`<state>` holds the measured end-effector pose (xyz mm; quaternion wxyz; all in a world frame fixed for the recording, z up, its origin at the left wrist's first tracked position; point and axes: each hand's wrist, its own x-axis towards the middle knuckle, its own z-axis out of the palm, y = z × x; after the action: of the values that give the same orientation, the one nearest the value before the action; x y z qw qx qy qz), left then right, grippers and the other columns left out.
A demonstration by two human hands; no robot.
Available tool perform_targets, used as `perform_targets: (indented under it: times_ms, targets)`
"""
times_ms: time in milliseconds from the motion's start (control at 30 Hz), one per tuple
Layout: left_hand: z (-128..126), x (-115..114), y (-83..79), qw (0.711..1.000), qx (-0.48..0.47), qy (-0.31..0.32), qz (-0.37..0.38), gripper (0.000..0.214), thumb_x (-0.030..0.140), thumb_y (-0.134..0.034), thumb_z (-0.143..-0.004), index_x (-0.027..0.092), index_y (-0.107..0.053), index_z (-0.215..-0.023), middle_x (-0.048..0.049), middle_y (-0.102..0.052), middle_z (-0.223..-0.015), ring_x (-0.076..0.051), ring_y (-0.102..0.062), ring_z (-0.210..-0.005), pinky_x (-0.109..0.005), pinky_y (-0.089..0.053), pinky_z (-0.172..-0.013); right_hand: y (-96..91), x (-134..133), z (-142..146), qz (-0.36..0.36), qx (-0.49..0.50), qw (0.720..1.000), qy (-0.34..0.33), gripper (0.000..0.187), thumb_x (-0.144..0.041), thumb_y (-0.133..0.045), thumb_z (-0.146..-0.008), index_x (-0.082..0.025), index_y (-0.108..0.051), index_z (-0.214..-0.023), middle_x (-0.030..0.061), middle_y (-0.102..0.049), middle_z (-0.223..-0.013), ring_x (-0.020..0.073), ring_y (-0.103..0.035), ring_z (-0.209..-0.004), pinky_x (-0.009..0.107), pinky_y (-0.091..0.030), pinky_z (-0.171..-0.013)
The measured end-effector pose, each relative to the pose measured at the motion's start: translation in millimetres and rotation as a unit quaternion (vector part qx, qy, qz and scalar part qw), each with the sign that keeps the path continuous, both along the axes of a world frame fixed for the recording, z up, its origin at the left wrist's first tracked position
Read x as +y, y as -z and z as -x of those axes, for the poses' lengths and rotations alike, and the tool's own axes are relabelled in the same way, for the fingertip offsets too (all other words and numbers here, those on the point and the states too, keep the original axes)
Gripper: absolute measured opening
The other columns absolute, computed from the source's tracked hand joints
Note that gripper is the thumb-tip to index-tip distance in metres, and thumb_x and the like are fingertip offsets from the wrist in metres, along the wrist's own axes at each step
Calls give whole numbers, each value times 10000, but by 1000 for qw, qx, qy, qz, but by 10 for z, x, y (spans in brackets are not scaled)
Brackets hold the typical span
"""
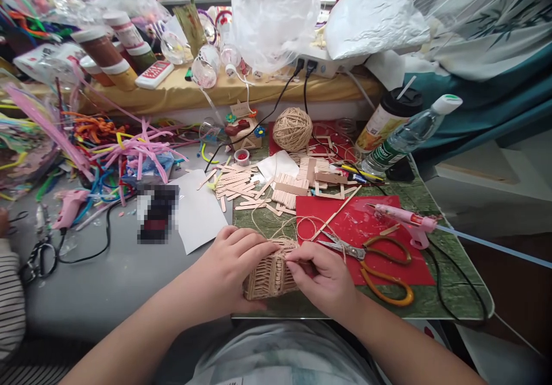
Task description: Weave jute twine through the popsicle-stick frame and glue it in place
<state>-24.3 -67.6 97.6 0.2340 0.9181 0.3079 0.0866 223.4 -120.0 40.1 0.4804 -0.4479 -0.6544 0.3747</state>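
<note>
A small woven twine basket [264,278] rests at the table's front edge, its side showing rows of tan twine. Around its left side and top, my left hand [237,258] is closed, steadying it. My right hand [321,276] pinches at the basket's upper right, thumb and forefinger together on what looks like the twine [308,221], which runs back in loose loops toward the ball of twine [292,129]. The exact strand between the fingertips is hidden. Close to the right hand lie large scissors [385,251] with orange handles, blades partly apart, on a red sheet [345,218].
A pink glue gun [405,218] with a trailing cord lies on the right. Craft sticks [239,185] are heaped behind the basket. A water bottle [409,135] and a cup [383,118] stand back right. Pink pipe cleaners [142,149] and another person's striped sleeve [11,304] are left.
</note>
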Motion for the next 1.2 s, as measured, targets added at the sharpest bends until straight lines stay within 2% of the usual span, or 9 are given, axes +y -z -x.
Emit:
perform_targets:
  times_ms: [67, 167, 233, 433, 600, 833, 967, 1100, 1200]
  targets:
    - [-2, -4, -52, 1000, 7, -5, -1, 930, 533, -935, -736, 277, -482, -1506, -124, -682, -1399, -359, -645, -1258, -494, -411, -1065, -17, 11, 23, 8, -1, 1000, 7, 89, -218, -661, -1002, -273, -730, -1007, 7, -700, -770, 145, -528, -562, 291, -451, -529]
    - [-9, -13, -105, 1000, 6, 3, -11, 833, 495, -897, -801, 275, -477, -1487, -132, -685, -1404, -355, -654, -1257, -500, -417, -1061, -19, 17, 52, 14, 10, 1000, 11, 81, -228, -662, -1003, -269, -732, -1005, 13, -707, -789, 149, -559, -584, 288, -463, -534]
    - [-11, -16, -112, 1000, 3, 12, -15, 752, 443, -866, -845, 273, -481, -1468, -124, -694, -1394, -335, -664, -1246, -489, -420, -1056, -6, 14, 59, 18, 17, 1000, 16, 76, -231, -670, -1003, -266, -737, -1006, 16, -709, -790, 153, -583, -606, 288, -477, -548]
    - [-15, -32, -90, 1000, -14, 1, -13, 710, 403, -869, -840, 260, -496, -1427, -101, -710, -1371, -304, -679, -1222, -468, -423, -1057, -50, 31, 14, 51, 41, 998, 23, 58, -245, -697, -989, -243, -755, -994, 36, -754, -829, 155, -633, -632, 270, -512, -556]
    - [-31, -44, -97, 1000, -19, -9, -4, 634, 332, -831, -866, 250, -514, -1409, -82, -712, -1359, -276, -675, -1225, -449, -404, -1059, -129, 68, -37, 14, 20, 1000, 1, 83, -183, -705, -973, -239, -760, -998, 20, -754, -840, 123, -600, -613, 235, -495, -558]
    - [-11, -45, -94, 999, -23, -4, -23, 613, 302, -776, -886, 243, -506, -1434, -96, -716, -1354, -280, -680, -1203, -454, -389, -1065, -40, 76, -49, 44, 18, 999, -2, 67, -196, -701, -981, -242, -749, -987, 10, -713, -820, 137, -642, -684, 239, -513, -614]
    - [-52, -57, -130, 999, -4, -15, -33, 674, 234, -752, -850, 231, -492, -1472, -110, -689, -1397, -295, -662, -1229, -474, -379, -1102, -31, 114, -12, 38, 6, 999, -7, 71, -188, -696, -971, -236, -742, -946, -1, -662, -798, 128, -589, -656, 245, -477, -595]
    - [-141, -79, -149, 997, 15, -31, -68, 688, 404, -819, -855, 202, -524, -1442, -135, -693, -1386, -331, -675, -1188, -510, -399, -1076, -32, 143, 51, 28, 11, 999, 16, 85, -160, -689, -953, -235, -725, -936, -28, -587, -760, 113, -529, -628, 236, -445, -579]
    - [-171, -82, -124, 995, 9, -33, -92, 635, 481, -794, -906, 207, -545, -1422, -134, -717, -1361, -323, -695, -1149, -500, -421, -1030, -42, 152, 54, 43, 17, 999, 16, 70, -176, -690, -956, -232, -730, -938, -19, -616, -779, 115, -533, -630, 236, -451, -574]
